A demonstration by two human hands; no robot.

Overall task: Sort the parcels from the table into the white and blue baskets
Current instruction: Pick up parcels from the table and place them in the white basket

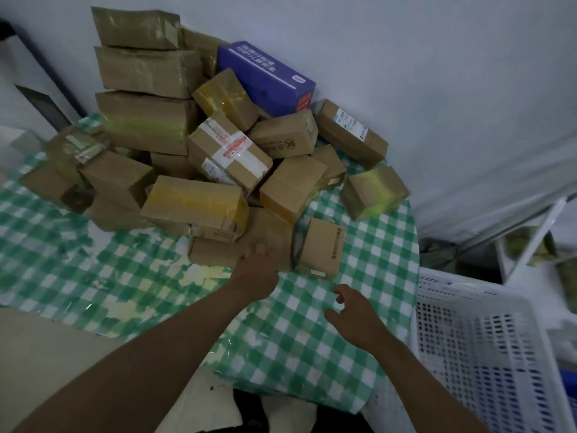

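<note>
Reaching forward, left hand (259, 270) touches a flat parcel (268, 235), fingers relaxed; right hand (351, 314), loosely spread and empty, trails nearer the white basket (487, 323).

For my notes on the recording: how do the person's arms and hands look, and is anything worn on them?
Both arms are bare as far as the picture shows: no sleeves are visible. The left hand and right hand wear no gloves. I see no watch, ring or bracelet, though the image is dim.
</note>
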